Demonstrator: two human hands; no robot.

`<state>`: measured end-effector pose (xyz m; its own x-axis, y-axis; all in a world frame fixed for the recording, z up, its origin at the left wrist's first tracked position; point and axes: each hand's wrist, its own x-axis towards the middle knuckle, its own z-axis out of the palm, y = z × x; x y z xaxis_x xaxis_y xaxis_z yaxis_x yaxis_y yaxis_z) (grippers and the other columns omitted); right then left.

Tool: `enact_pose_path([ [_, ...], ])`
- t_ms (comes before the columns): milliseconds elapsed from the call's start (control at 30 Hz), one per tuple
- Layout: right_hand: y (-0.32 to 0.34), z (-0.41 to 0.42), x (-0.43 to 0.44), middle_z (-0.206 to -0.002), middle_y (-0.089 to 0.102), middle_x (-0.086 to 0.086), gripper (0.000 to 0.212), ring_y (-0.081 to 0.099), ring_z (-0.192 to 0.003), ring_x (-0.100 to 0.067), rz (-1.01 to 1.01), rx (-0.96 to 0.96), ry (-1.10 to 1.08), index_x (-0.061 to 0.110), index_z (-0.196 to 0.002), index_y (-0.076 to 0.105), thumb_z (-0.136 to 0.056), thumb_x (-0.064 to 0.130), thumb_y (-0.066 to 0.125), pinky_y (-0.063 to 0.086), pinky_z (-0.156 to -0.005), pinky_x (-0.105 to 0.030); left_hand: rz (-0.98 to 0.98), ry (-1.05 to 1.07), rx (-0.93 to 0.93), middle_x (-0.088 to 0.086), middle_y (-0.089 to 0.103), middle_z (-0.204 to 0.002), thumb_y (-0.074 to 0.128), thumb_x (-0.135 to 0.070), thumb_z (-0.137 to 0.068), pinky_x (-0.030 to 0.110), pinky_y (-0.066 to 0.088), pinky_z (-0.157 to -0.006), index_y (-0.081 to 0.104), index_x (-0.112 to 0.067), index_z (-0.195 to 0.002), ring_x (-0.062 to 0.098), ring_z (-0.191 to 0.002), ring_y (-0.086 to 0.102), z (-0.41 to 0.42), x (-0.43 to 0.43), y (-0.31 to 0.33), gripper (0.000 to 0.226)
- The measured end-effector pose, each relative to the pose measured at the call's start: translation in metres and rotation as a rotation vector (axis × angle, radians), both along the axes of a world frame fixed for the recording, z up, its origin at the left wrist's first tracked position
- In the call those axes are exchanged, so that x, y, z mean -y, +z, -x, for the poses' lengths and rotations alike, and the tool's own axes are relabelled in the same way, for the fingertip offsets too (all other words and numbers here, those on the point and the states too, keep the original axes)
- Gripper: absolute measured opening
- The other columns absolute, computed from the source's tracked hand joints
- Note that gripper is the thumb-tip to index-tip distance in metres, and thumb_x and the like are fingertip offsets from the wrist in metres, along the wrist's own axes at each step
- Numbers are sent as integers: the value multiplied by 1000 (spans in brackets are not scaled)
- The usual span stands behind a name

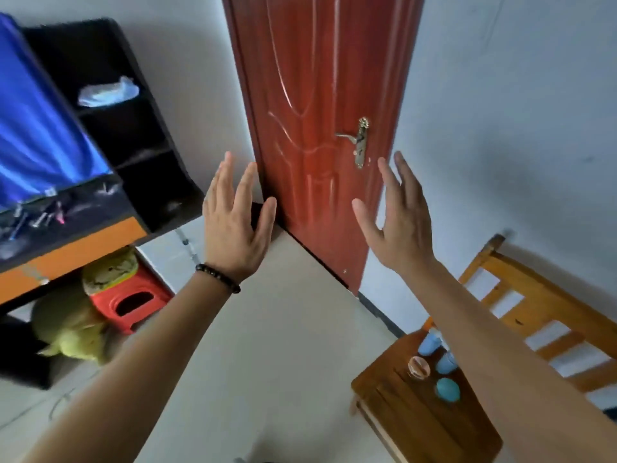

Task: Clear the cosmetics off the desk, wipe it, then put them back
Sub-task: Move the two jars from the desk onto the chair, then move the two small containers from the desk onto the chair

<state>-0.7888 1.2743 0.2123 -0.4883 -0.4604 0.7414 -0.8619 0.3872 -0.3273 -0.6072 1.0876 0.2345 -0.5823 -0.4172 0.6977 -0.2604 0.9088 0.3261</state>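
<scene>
Two bare forearms reach out from the bottom of the view, and both hands are up and empty: left hand [233, 225], a dark bead bracelet [218, 278] on its wrist, fingers straight and spread; right hand [400, 222] the same, fingers fanned, gripping nothing. They hang in the air in front of one red door [317, 128] with one brass handle [354, 138], touching neither. Now, where's the job? Off to the left edge: the desk [76, 242] with its orange front, and on its dark top a scatter of small cosmetics [36, 217]. They look like slim tubes and sticks, but they're too blurred for a firm count; call it a handful. So by my reading the clearing step is only opening, with nothing lifted and no cloth anywhere in view. The next move calls for a turn to the left, away from the door, then a reach down so the fingers can close on those small pieces one or two at a time. Low on the right stands one small wooden table [417, 426], carrying three blue containers [447, 389] and one clear round jar [419, 365], a likely spot to park things. Under the desk: one red stool [130, 299], one green plush toy [70, 325].
</scene>
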Motion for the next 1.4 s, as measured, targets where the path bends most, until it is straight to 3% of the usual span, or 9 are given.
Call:
enact_pose_path([
  [367, 10, -212, 332, -159, 28, -16, 68, 33, -144, -29, -24, -70, 439, 10, -152, 33, -98, 48, 52, 36, -111, -42, 28, 442, 63, 13, 20, -159, 38, -47, -99, 48, 21, -115, 33, -16, -149, 29, -147, 19, -275, 233, 11, 58],
  [567, -6, -304, 462, -159, 29, -13, 67, 34, -144, -25, -72, -27, 616, 14, -152, 33, -98, 51, 48, 33, -113, -37, -88, 585, 74, 11, 22, -159, 36, -49, -99, 51, 25, -114, 30, -19, -150, 28, -146, 20, -369, 332, -2, 60],
  [733, -37, -332, 560, -156, 33, -13, 65, 32, -145, -24, -124, 20, 683, 12, -150, 36, -97, 48, 51, 33, -114, -38, -197, 656, 46, 10, 23, -159, 37, -48, -98, 50, 27, -114, 33, -16, -149, 28, -145, 22, -399, 411, -32, 60],
  [1000, -101, -339, 765, -156, 35, -12, 64, 34, -143, -24, -280, 113, 773, 14, -150, 35, -98, 46, 51, 35, -111, -38, -326, 744, 163, 9, 25, -158, 47, -41, -98, 46, 27, -112, 34, -16, -147, 28, -143, 25, -396, 591, -88, 57],
  [1100, -106, -333, 846, -156, 35, -12, 65, 35, -142, -24, -357, 164, 789, 13, -151, 35, -97, 46, 52, 36, -111, -40, -453, 782, 181, 9, 26, -158, 47, -41, -96, 46, 24, -114, 32, -16, -148, 27, -145, 23, -389, 668, -92, 60],
  [1400, -119, -348, 1027, -153, 38, -11, 67, 35, -142, -25, -498, 132, 816, 14, -151, 32, -96, 48, 50, 34, -113, -39, -554, 863, 180, 10, 35, -151, 57, -35, -94, 45, 31, -111, 37, -10, -146, 30, -137, 34, -426, 823, -112, 61],
])
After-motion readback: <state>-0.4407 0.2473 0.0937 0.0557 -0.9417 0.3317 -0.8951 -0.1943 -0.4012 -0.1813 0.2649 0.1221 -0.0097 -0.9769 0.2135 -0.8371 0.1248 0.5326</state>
